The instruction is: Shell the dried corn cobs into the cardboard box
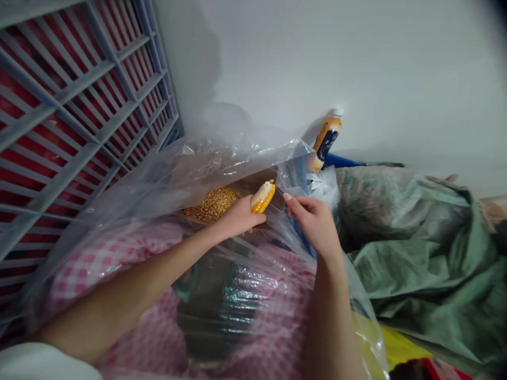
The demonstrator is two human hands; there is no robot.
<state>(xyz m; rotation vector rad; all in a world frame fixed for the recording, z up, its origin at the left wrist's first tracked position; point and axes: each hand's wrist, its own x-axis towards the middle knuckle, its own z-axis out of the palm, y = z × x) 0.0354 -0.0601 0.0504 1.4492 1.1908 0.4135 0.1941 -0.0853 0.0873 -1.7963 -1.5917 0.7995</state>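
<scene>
At centre frame, I see the left hand point(240, 217) gripping a partly bare yellow corn cob point(266, 199), tilted up-right, left of the right hand point(319, 221), whose grip I cannot tell.

A small gap parts the corn cob point(264, 198) from the right hand point(312, 215); the plastic bag point(273, 154) rises beyond, the crate point(117, 57) blocks the left.

Bag point(277, 154): glossy, wrinkled plastic film. Crate point(85, 82): matt, slatted plastic. Corn cob point(263, 198): looks rough where bare.
</scene>
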